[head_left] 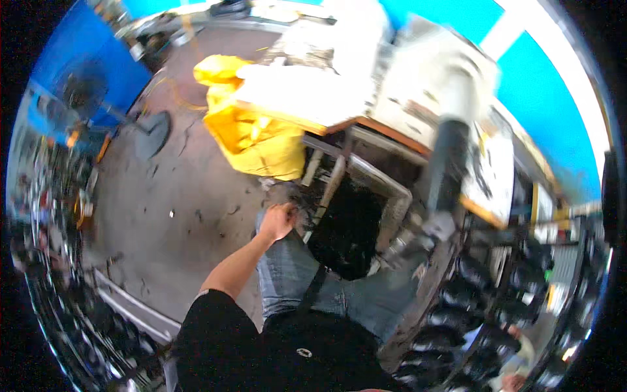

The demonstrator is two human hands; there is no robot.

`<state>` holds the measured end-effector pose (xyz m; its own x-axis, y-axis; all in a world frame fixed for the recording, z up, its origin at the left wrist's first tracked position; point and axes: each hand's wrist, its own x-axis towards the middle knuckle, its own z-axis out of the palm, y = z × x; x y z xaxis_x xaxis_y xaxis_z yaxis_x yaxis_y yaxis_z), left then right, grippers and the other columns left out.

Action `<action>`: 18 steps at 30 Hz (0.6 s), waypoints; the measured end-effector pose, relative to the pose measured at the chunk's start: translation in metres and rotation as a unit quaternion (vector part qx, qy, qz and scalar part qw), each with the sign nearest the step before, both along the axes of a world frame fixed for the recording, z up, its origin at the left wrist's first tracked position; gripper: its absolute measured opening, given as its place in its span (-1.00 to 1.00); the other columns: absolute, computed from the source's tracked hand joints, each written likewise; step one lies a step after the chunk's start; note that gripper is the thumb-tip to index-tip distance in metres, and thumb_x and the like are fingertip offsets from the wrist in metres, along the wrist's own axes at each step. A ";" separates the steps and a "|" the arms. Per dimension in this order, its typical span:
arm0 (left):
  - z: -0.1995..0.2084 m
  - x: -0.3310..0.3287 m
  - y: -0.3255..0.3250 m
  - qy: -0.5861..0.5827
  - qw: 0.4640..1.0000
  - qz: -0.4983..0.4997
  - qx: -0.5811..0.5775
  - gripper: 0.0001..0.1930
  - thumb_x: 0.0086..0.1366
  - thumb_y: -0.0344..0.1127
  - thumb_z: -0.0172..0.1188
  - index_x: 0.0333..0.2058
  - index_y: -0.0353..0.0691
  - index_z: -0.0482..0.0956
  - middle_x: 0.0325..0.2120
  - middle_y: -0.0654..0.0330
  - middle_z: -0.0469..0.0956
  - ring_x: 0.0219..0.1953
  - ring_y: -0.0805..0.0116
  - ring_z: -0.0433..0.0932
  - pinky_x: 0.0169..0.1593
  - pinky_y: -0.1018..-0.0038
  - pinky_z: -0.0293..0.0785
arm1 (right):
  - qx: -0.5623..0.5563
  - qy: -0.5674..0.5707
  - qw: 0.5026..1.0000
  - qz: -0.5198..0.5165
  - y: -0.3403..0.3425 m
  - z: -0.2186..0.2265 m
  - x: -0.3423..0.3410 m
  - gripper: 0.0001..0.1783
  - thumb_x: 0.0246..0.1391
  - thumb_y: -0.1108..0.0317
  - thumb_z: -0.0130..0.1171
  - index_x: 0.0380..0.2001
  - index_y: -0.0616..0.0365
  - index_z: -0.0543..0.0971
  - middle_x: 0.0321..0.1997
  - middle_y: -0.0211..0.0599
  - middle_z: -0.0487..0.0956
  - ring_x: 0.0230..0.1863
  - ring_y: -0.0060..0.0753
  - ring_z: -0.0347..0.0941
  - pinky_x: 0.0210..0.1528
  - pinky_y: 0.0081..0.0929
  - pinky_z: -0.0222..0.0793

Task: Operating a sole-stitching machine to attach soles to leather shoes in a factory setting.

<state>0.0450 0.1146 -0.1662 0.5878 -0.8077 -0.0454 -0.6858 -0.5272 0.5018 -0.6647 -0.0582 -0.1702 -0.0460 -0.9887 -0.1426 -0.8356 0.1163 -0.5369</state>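
My left hand (pixel 279 221) rests by my left knee, its fingers curled closed. Whatever they may hold is too small and blurred to make out; dark scraps lie just beyond the fingertips. My right hand does not show; only a sliver of skin appears at the bottom edge. My legs in grey-blue jeans (pixel 290 277) straddle a dark opening (pixel 349 228) under the bench. Above my right leg stands a blurred machine part with a black cylinder (pixel 449 157).
A yellow sack (pixel 264 147) hangs from the white-topped bench (pixel 287 85). A standing fan (pixel 85 91) is at the far left. Racks of black rounded parts (pixel 464 294) line the right side. A person's hand (pixel 513 381) shows at the lower right. Dark scraps litter the floor (pixel 176 189).
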 end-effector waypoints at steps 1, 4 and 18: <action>-0.011 0.001 0.008 0.037 0.998 0.032 -0.044 -0.71 0.15 -0.31 0.17 -0.13 -0.18 0.64 -0.31 -0.10 0.64 -0.16 -0.15 0.58 -0.03 0.06 0.50 | 0.009 -0.005 0.999 0.042 -0.037 0.008 0.019 -0.43 0.06 0.08 0.32 0.09 0.14 0.54 -0.03 -0.07 0.62 0.09 -0.04 0.49 0.17 -0.19 0.39; 0.011 0.010 0.010 0.099 0.989 0.099 -0.055 -0.71 0.21 -0.29 0.16 -0.10 -0.21 0.61 -0.31 -0.10 0.65 -0.18 -0.13 0.61 -0.06 0.06 0.52 | 0.031 -0.011 0.991 0.128 -0.108 0.048 0.098 -0.46 0.06 0.10 0.31 0.06 0.14 0.54 -0.06 -0.09 0.62 0.05 -0.06 0.50 0.13 -0.20 0.40; 0.149 -0.091 0.340 0.385 0.736 0.549 -0.093 -0.56 0.30 0.01 0.20 0.07 -0.06 0.56 -0.13 0.06 0.68 -0.08 0.04 0.65 0.00 0.19 0.56 | 0.222 0.009 0.784 0.580 -0.062 0.218 0.684 -0.60 0.07 0.21 0.29 -0.06 0.15 0.54 -0.21 -0.15 0.61 -0.14 -0.15 0.51 -0.07 -0.23 0.45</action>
